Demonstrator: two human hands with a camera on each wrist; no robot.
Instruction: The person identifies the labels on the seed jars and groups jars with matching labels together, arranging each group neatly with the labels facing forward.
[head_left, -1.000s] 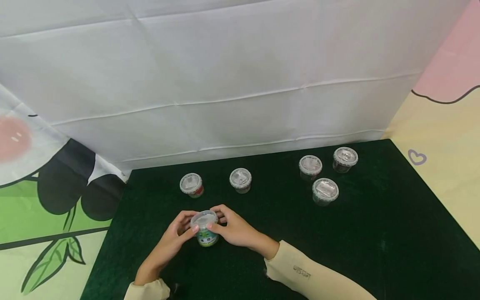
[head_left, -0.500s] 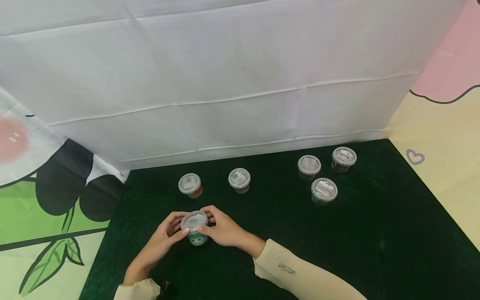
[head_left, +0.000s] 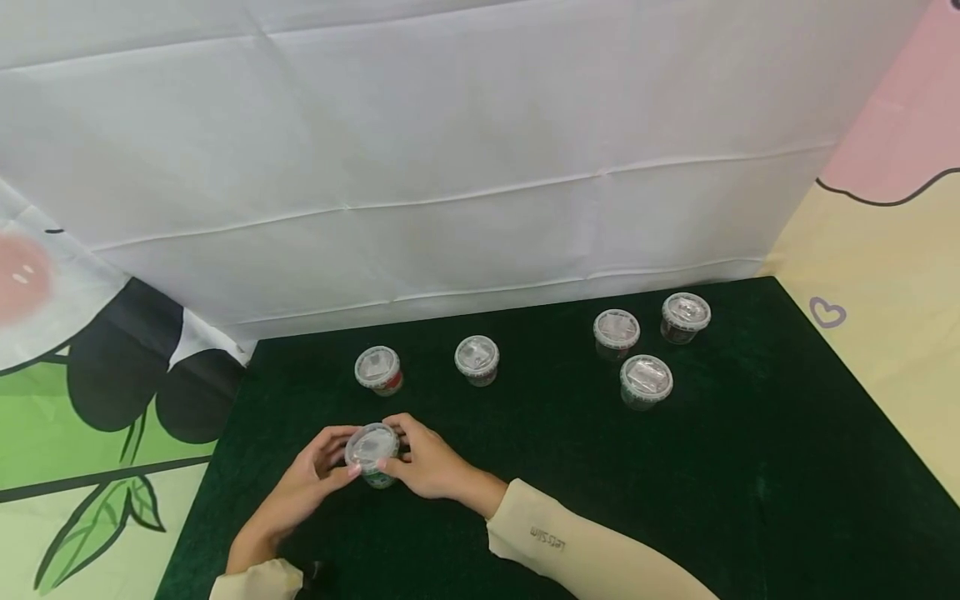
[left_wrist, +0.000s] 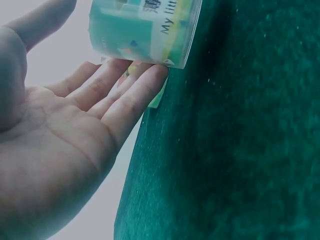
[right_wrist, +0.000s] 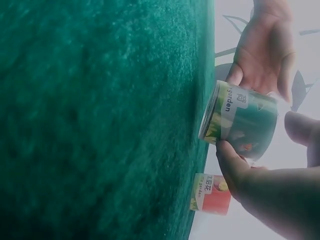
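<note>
I see the left hand (head_left: pixel 303 482) and right hand (head_left: pixel 433 467) gripping a green-labelled clear plastic cup (right_wrist: pixel 248 122) between thumbs on the near side and fingers farther round. It lies squarely between them, neither hand nearer, its axis roughly upright; I can't tell whether its base meets the dark green cloth (head_left: pixel 585 467). Beyond the fingertips stands a red-labelled lidded clear cup (head_left: pixel 378 367); farther right, three clear lidded tubs (head_left: pixel 647 379) cluster.

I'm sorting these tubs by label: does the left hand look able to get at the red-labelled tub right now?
Probably, if it lets go first: the left hand holds the green-labelled tub, but the red-labelled tub stands just beyond, and nothing visible blocks the way.
</note>
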